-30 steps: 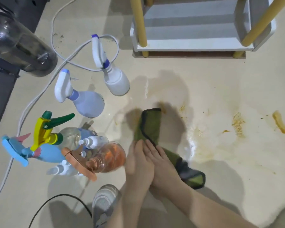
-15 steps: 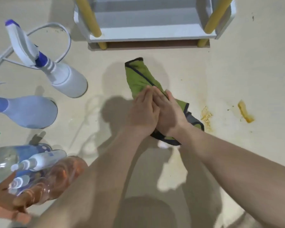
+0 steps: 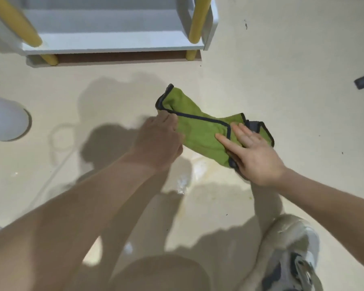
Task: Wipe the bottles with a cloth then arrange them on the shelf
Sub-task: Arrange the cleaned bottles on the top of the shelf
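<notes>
Early stage, judged: shelf (image 3: 114,44) bare, no bottle wiped. Green cloth (image 3: 200,131) on floor below it, pinched by left hand (image 3: 159,141), pressed under flat open right hand (image 3: 252,152). One white bottle (image 3: 5,120) seen at left edge.

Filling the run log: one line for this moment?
left hand: gripping green cloth | right hand: flat on cloth | shelf: no bottles visible

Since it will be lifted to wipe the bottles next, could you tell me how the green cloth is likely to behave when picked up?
The green cloth is probably floppy: it lies folded and creased on the floor. It would likely drape and unfold if lifted by one edge, as where the left hand grips it. It looks thin, so probably light; the right hand lies flat on it.
</notes>
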{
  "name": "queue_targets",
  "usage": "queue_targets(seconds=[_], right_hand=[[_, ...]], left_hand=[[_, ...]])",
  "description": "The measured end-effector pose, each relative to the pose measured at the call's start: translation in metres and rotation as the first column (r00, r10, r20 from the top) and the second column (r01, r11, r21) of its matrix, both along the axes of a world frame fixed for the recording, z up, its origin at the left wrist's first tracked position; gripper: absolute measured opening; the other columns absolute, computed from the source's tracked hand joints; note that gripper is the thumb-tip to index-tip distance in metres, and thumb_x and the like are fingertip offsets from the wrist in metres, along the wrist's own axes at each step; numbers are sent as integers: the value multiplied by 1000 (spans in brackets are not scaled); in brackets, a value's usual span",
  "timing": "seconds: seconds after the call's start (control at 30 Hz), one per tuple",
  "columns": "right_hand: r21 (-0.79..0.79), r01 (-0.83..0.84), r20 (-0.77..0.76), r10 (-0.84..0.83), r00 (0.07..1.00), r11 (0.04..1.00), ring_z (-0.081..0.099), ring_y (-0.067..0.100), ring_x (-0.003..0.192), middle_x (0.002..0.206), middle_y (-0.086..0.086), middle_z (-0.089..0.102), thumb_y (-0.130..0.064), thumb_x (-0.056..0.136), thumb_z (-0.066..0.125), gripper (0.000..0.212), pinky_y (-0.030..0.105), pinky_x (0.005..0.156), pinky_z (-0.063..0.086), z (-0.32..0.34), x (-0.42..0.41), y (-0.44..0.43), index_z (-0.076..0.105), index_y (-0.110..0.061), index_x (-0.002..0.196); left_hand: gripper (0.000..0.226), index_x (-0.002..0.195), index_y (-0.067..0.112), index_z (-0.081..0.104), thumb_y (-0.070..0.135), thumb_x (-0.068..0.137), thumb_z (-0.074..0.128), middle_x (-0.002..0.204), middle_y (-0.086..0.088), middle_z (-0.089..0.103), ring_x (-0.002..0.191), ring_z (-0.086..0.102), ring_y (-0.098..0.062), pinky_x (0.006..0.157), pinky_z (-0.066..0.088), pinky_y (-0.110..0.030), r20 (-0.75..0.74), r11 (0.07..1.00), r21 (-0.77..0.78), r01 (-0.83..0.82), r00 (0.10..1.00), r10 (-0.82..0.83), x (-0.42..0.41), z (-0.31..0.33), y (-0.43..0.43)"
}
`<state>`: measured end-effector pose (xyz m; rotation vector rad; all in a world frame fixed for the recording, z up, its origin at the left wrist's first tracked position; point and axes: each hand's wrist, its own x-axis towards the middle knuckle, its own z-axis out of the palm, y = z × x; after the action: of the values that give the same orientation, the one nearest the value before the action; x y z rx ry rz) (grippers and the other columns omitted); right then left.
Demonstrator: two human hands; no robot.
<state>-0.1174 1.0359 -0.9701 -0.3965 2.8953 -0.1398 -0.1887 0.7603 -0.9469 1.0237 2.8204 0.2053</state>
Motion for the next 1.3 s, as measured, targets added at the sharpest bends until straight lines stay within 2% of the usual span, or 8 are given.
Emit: queue_targets(seconds=[0.17, 0.33, 0.47, 0.6, 0.77, 1.0, 1.1, 1.3], right_hand=[[318, 443, 141, -503, 853, 839, 33, 45, 133, 154, 26, 23, -43, 99, 38, 71, 48, 99, 42, 26, -16, -8, -9, -48, 153], [50, 287, 172, -292, 941, 956, 54, 30, 85, 107, 11, 49, -53, 95, 39, 57, 35, 53, 50, 31, 120, -101, 27, -45, 150], [33, 254, 154, -256, 954, 967, 48, 33, 103, 121, 11, 42, -52, 101, 29, 53, 42, 77, 52, 18, 93, -44, 13, -47, 152], [82, 759, 149, -761, 631, 645, 46, 43, 112, 127, 19, 38, -48, 104, 30, 63, 48, 93, 42, 10, 62, 1, 1, -36, 157], [119, 907, 264, -893, 364, 405, 43, 46, 120, 143, 25, 29, -42, 104, 29, 68, 48, 95, 39, 20, 97, -34, -7, -20, 158], [-212, 347, 364, -256, 896, 913, 54, 24, 91, 116, 9, 61, -42, 81, 55, 43, 32, 67, 56, 32, 166, -184, 61, -26, 121], [-337, -33, 374, 166, 912, 941, 47, 33, 102, 119, 12, 50, -38, 81, 58, 53, 42, 79, 53, 23, 159, -159, 46, -40, 133], [56, 441, 266, -439, 858, 896, 7, 29, 152, 165, 7, 12, -19, 82, 63, 86, 57, 120, 14, 42, 133, -47, 22, -49, 151]], left_hand=[[54, 140, 22, 48, 14, 88, 54, 151, -7, 34, 137, 27, -29, 100, 41, -43, 256, 983, 125, -136, 962, 100, 15, 13, 10], [50, 137, 17, 55, 11, 87, 54, 146, -13, 43, 133, 38, -35, 97, 47, -46, 333, 948, 214, -234, 930, 155, 59, 22, 20], [56, 128, 13, 61, 4, 73, 58, 128, -18, 56, 115, 44, -36, 80, 56, -49, 305, 945, 237, -226, 941, 148, 102, 13, 11], [57, 128, 16, 61, 2, 72, 59, 127, -13, 57, 116, 43, -29, 70, 58, -44, 322, 924, 259, -281, 927, 192, 129, 19, 11], [56, 129, 16, 61, 2, 76, 49, 131, -6, 56, 118, 50, -32, 88, 53, -44, 398, 915, 258, -309, 897, 191, 143, 32, 28], [47, 144, 23, 46, 36, 99, 45, 122, -5, 47, 108, 52, -25, 89, 43, -32, 485, 872, -22, -489, 758, 437, 164, 27, 6], [63, 150, 17, 34, 48, 97, 47, 125, -9, 50, 109, 58, -31, 83, 48, -37, 441, 729, -277, -626, 591, 675, 174, 27, -41], [40, 126, 28, 58, 51, 96, 47, 121, -1, 54, 116, 51, -23, 87, 43, -33, 438, 902, -276, -334, 791, 427, 191, 36, 3]])
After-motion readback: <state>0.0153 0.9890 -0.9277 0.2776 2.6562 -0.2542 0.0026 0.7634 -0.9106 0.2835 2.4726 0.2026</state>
